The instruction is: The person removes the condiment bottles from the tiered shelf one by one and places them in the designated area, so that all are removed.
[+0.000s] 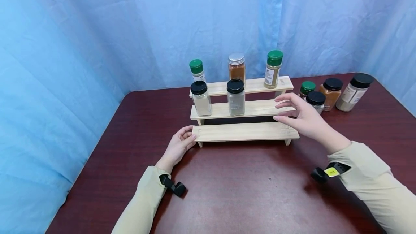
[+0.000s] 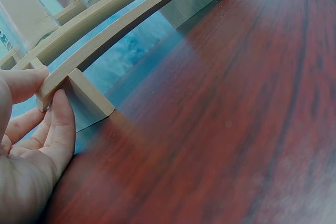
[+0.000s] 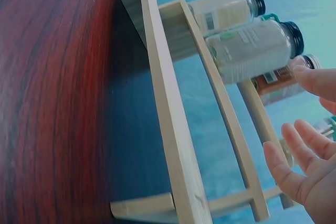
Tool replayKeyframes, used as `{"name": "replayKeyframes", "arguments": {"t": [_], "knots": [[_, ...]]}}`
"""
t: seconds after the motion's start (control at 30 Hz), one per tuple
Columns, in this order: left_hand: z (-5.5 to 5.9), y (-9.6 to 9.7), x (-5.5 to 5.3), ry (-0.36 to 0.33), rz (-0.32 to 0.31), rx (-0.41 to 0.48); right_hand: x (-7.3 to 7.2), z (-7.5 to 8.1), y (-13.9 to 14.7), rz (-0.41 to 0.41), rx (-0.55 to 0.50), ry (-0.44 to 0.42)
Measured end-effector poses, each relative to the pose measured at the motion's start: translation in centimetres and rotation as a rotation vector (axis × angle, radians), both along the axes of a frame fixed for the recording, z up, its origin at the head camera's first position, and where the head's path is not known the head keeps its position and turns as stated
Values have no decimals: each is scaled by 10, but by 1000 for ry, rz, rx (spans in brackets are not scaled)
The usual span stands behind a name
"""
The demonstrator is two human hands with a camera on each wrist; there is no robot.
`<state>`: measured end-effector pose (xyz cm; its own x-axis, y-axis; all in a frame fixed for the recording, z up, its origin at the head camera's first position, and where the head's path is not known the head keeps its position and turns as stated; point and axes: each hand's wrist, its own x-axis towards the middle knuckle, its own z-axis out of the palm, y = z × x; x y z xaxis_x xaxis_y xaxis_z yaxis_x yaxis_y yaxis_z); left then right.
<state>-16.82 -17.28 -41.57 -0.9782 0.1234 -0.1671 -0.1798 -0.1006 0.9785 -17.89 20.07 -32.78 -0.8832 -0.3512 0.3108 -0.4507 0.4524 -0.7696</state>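
A three-step wooden rack [image 1: 245,132] stands on the table. My left hand [image 1: 178,145] pinches the left end of its lowest step, thumb on top and fingers beneath, as the left wrist view shows. My right hand [image 1: 300,116] hovers by the right end of the middle step, fingers apart and holding nothing. On the middle step stand a black-lidded jar of pale powder [image 1: 202,102] and a black-lidded jar of grey powder [image 1: 236,100]. The top step bears a green-capped jar [image 1: 197,69], a silver-lidded jar of orange-brown spice [image 1: 237,69] and another green-capped jar [image 1: 273,71].
Right of the rack, several more jars stand on the dark red table [image 1: 227,190]: a small green-capped jar [image 1: 307,87], a black-lidded jar [image 1: 316,99], an orange spice jar [image 1: 330,95] and a taller jar [image 1: 353,93]. A blue curtain [image 1: 162,28] hangs behind.
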Motion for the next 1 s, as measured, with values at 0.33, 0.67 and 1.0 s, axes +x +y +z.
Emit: {"name": "replayKeyframes", "arguments": {"t": [0.33, 0.67, 1.0], "knots": [[0, 0, -1, 4, -2, 10, -5, -4, -23, 27, -48, -36], [-2, 0, -1, -2, -10, 15, -10, -7, -49, 27, -155, 7], [-3, -1, 0, 2, -11, 10, -18, 1, -73, -34, -204, 12]]}}
